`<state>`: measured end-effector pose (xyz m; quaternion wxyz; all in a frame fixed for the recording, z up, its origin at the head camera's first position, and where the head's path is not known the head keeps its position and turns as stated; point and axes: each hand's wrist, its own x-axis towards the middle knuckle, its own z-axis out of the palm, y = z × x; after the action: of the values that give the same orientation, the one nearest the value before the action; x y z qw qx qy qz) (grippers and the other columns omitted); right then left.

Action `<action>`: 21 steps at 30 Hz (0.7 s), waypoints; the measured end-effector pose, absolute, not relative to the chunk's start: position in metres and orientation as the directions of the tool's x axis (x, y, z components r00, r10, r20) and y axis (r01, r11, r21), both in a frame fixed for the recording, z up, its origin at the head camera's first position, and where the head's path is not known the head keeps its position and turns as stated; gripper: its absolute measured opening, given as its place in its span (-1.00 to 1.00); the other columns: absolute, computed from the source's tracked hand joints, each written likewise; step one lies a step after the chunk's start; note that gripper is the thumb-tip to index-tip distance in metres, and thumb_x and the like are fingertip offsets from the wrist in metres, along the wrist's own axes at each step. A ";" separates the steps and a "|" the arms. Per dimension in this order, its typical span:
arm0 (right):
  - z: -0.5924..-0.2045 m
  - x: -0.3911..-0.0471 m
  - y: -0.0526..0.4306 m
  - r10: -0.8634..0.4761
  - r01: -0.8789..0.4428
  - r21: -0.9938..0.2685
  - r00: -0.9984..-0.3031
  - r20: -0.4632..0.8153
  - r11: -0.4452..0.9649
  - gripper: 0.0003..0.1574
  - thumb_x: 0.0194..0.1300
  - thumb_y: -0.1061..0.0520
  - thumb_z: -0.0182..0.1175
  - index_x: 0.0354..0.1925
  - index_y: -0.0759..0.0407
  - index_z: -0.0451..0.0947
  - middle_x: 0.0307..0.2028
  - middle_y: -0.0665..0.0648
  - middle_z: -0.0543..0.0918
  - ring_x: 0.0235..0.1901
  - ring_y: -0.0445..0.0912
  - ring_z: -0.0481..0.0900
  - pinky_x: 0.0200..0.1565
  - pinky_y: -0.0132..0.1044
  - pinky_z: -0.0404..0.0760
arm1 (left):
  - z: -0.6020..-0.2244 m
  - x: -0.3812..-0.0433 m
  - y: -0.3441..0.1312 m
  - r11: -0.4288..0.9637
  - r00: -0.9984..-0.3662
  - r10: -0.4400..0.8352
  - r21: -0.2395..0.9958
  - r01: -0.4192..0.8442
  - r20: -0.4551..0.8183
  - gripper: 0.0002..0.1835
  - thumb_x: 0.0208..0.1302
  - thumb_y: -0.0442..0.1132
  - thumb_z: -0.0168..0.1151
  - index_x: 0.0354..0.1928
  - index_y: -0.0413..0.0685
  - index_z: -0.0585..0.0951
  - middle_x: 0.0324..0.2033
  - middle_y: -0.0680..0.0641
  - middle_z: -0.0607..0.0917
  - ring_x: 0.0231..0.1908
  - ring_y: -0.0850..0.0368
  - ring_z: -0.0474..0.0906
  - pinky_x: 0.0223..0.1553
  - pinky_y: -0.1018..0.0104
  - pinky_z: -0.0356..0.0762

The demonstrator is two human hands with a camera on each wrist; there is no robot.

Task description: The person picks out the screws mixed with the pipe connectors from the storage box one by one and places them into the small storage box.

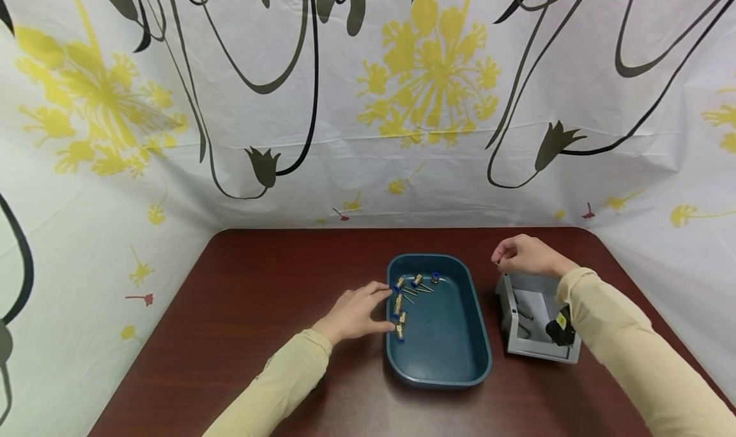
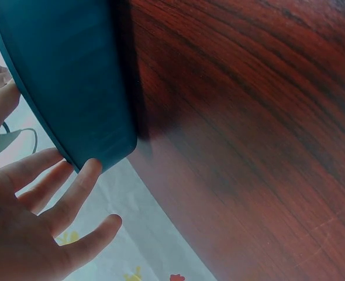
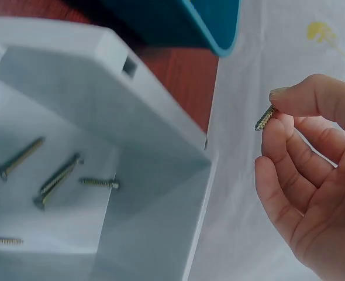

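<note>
My right hand [image 1: 531,255] pinches a short threaded screw [image 3: 266,119] between thumb and fingertips, above the far edge of a grey bin [image 1: 543,352]. Inside that bin, several loose screws [image 3: 58,178] lie on the pale bottom in the right wrist view. At the left side of a dark blue tray [image 1: 443,360], my left hand [image 1: 356,312] touches the rim with spread, fairly straight fingers. Along the tray's left side lie several brass fittings [image 1: 398,304] with blue ends, and several thin screws [image 1: 409,291] lie among them.
Tray and bin stand side by side on a dark red wooden table [image 1: 276,277], with a narrow gap between them. A white patterned cloth [image 1: 322,117] hangs behind the table and along its sides. A black wrist camera [image 1: 560,327] partly covers the bin in the head view.
</note>
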<state>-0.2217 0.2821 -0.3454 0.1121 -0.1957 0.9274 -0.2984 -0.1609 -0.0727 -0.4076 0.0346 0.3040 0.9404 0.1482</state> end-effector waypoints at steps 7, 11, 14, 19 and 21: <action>-0.345 -0.217 0.298 -0.410 -0.289 -0.573 -0.908 -0.090 0.767 -0.89 0.07 0.26 0.15 -0.35 0.26 0.53 -0.45 0.06 0.57 -0.42 -0.09 0.46 -0.37 -0.20 0.42 | -0.408 -0.161 -0.073 0.775 -0.816 0.578 0.298 0.557 0.019 -0.27 0.00 0.18 0.21 0.20 -0.02 0.36 0.12 0.00 0.36 0.04 0.13 0.35 -0.02 0.08 0.27; -0.346 -0.215 0.305 -0.398 -0.276 -0.569 -0.912 -0.100 0.775 -0.87 0.09 0.25 0.14 -0.34 0.30 0.53 -0.43 0.07 0.57 -0.40 -0.08 0.47 -0.36 -0.20 0.43 | -0.408 -0.162 -0.073 0.774 -0.813 0.582 0.292 0.562 0.023 -0.27 0.00 0.18 0.21 0.19 -0.02 0.36 0.12 0.00 0.36 0.03 0.13 0.36 -0.03 0.08 0.29; -0.347 -0.214 0.309 -0.381 -0.256 -0.566 -0.918 -0.113 0.784 -0.85 0.10 0.25 0.13 -0.32 0.30 0.53 -0.40 0.11 0.58 -0.39 -0.07 0.48 -0.36 -0.20 0.44 | -0.408 -0.162 -0.073 0.772 -0.811 0.584 0.292 0.565 0.025 -0.27 0.00 0.19 0.20 0.19 -0.03 0.37 0.11 -0.01 0.36 0.03 0.13 0.36 -0.04 0.09 0.29; -0.349 -0.211 0.314 -0.386 -0.255 -0.568 -0.915 -0.120 0.782 -0.85 0.09 0.25 0.14 -0.32 0.32 0.52 -0.40 0.11 0.57 -0.41 -0.08 0.47 -0.37 -0.20 0.43 | -0.408 -0.162 -0.073 0.769 -0.808 0.588 0.290 0.569 0.027 -0.27 0.00 0.18 0.21 0.19 -0.03 0.37 0.12 -0.01 0.36 0.02 0.14 0.37 -0.04 0.12 0.31; -0.349 -0.210 0.315 -0.391 -0.256 -0.574 -0.912 -0.124 0.778 -0.86 0.09 0.26 0.15 -0.33 0.31 0.52 -0.41 0.09 0.56 -0.41 -0.09 0.47 -0.38 -0.20 0.43 | -0.409 -0.162 -0.073 0.768 -0.807 0.590 0.289 0.572 0.030 -0.27 0.00 0.18 0.21 0.19 -0.03 0.37 0.11 -0.01 0.36 0.02 0.14 0.37 -0.05 0.13 0.31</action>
<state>-0.2097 0.3153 -0.3490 0.1188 -0.1730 0.9353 -0.2848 -0.1620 -0.0731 -0.4085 0.0314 0.3093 0.9396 0.1432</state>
